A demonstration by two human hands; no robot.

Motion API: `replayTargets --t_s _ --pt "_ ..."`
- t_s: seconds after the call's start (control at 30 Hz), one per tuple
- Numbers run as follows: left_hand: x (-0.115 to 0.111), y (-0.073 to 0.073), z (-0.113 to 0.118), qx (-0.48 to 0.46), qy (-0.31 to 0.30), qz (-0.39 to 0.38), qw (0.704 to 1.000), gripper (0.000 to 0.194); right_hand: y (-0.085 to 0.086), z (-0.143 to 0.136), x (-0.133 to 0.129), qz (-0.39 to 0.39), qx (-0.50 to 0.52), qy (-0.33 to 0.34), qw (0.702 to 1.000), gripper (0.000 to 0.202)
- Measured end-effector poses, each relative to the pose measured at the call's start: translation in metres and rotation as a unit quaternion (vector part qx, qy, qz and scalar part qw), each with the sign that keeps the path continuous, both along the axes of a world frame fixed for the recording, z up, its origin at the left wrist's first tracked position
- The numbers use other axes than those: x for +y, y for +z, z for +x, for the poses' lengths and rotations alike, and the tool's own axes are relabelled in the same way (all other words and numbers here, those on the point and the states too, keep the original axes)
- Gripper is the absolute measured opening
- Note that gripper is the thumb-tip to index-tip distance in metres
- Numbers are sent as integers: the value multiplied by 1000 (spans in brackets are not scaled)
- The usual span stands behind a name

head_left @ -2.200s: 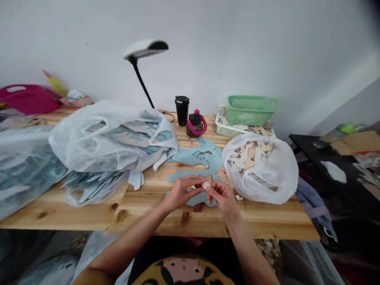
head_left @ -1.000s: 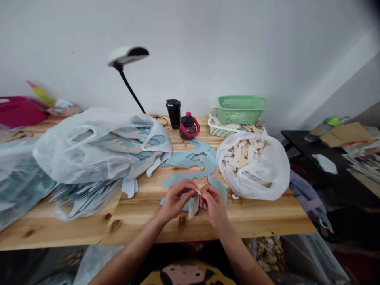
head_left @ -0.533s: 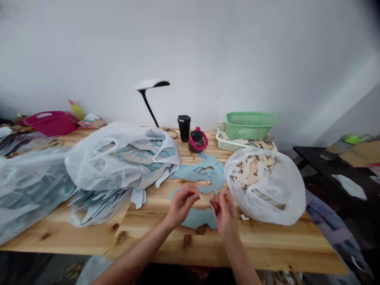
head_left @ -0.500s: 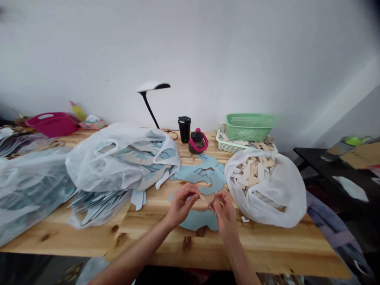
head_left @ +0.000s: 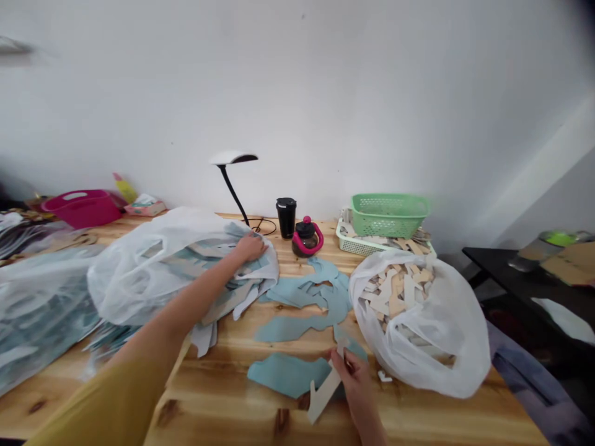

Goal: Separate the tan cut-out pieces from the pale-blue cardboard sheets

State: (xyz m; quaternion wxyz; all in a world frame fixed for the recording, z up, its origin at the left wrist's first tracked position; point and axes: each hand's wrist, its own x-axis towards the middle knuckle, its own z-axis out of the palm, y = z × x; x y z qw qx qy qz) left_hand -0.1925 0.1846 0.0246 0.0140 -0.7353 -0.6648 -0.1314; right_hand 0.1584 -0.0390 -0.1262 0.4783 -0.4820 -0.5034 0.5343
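Sleeve [head_left: 100,402] down at 8 o'clock is a plain mustard yellow, looks kinda soft and matte, and stops somewhere around the elbow. Past that the left forearm [head_left: 186,322] is bare and narrows toward a bare left hand [head_left: 252,246]. Over at 5 o'clock the right hand [head_left: 357,384] is bare too, with slim fingers [head_left: 341,367] and an uncovered right forearm [head_left: 372,430].

Left hand [head_left: 252,246] leaving right hand [head_left: 353,371], now reaching onto blue pieces [head_left: 235,229] at mouth of white bag [head_left: 127,279]. Right hand now gripping pale strip [head_left: 325,391] alone, strip slanting down toward person. Yellow sleeve [head_left: 100,402] entering view. Front blue cutout [head_left: 286,373] showing more, with left hand no longer covering it.
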Motion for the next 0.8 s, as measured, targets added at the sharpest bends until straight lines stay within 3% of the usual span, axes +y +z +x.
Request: replayTargets --t_s 0.13,0.23,0.37,0.53,0.8 --pt "-3 -17 -13 70 86 -52 992 33 -2 1 -1 -8 -7 26 1000 46" --pt "1 -19 -17 110 117 -61 985 38 -2 2 -1 -2 -35 41 999 47" --pt "20 -9 -18 158 82 -53 983 55 1 0 -2 -12 -52 52 997 50" --pt "42 3 -18 215 16 -79 973 42 4 -3 -3 -9 -54 46 997 53" --pt "22 -26 -5 224 28 -138 964 41 -2 -1 -3 2 -57 21 998 50"
